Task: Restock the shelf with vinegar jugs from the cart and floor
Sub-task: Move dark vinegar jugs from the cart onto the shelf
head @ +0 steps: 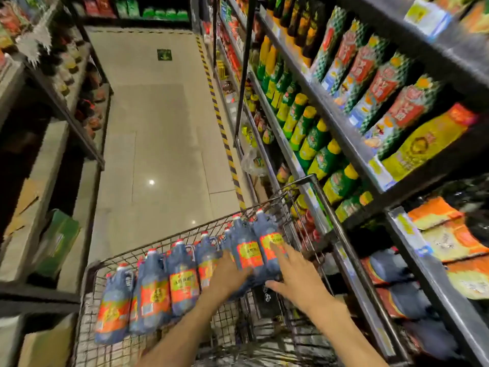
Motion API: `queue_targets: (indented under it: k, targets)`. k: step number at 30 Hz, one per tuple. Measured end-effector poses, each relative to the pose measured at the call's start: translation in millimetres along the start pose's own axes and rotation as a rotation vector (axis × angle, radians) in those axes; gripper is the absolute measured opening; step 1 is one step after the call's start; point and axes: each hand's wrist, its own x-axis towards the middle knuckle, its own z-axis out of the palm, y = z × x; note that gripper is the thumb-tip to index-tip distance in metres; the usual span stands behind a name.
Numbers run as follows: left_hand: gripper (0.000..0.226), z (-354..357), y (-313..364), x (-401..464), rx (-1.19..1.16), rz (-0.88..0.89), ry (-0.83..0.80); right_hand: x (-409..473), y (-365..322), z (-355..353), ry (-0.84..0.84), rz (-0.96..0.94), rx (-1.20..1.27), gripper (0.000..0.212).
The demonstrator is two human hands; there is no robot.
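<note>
We see a row of dark vinegar jugs with red caps and orange labels standing in the wire cart. At the cart's shelf-side end, two jugs sit raised between our hands. Our left hand presses their near side, fingers seemingly curled under, though blur hides the grip. Our right hand lies spread against the far jug's label. Beside the cart, the shelf holds more dark jugs low down.
</note>
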Motion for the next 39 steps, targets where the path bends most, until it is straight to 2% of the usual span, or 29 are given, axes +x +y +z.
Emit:
queue_targets:
  k: [4, 6, 9, 11, 17, 18, 20, 21, 23, 26, 34, 39]
  targets:
    - [0.120, 52.1, -37.5, 61.3, -0.156, -0.246, 0.134, 12.2, 26.6, 9.2, -0.020, 0.002, 0.033, 0.093]
    - [0.133, 60.8, -17.7, 65.8, -0.159, -0.392, 0.197, 19.0, 41.7, 16.1, -0.049, 0.025, 0.043, 0.094]
    - [0.129, 65.2, 23.1, 61.3, -0.031, -0.525, 0.318, 26.8, 61.0, 23.7, -0.037, 0.024, 0.092, 0.092]
    - [0.125, 70.9, 29.4, 66.2, -0.074, -0.583, 0.384, 30.2, 69.2, 28.3, -0.031, 0.027, 0.130, 0.089]
    - [0.103, 55.7, 13.9, 66.2, -0.157, -0.542, 0.364, 43.4, 78.8, 21.9, -0.040, 0.066, 0.261, 0.081]
    - [0.089, 49.9, 11.5, 61.2, -0.182, -0.500, 0.364, 47.9, 78.7, 18.2, -0.066, 0.086, 0.308, 0.078]
    - [0.044, 38.0, 12.7, 45.2, -0.255, -0.422, 0.365, 59.4, 77.8, 14.1, -0.098, 0.145, 0.444, 0.066]
    - [0.036, 31.9, 12.6, 36.7, -0.264, -0.380, 0.361, 66.5, 77.5, 14.3, -0.100, 0.178, 0.497, 0.058]
    - [0.044, 22.1, 10.5, 19.6, -0.305, -0.341, 0.339, 81.5, 75.3, 16.9, -0.106, 0.256, 0.542, 0.049]
    - [0.060, 11.0, 2.2, 0.6, -0.377, -0.342, 0.326, 105.5, 69.6, 27.4, -0.149, 0.358, 0.532, 0.051]
    - [0.054, 0.7, 3.5, -33.1, -0.423, -0.331, 0.387, 137.9, 46.9, 50.8, -0.178, 0.497, 0.260, 0.057]
    - [0.066, 2.8, -3.0, -40.1, -0.441, -0.379, 0.399, 125.8, 44.3, 69.5, -0.002, 0.514, 0.236, 0.052]
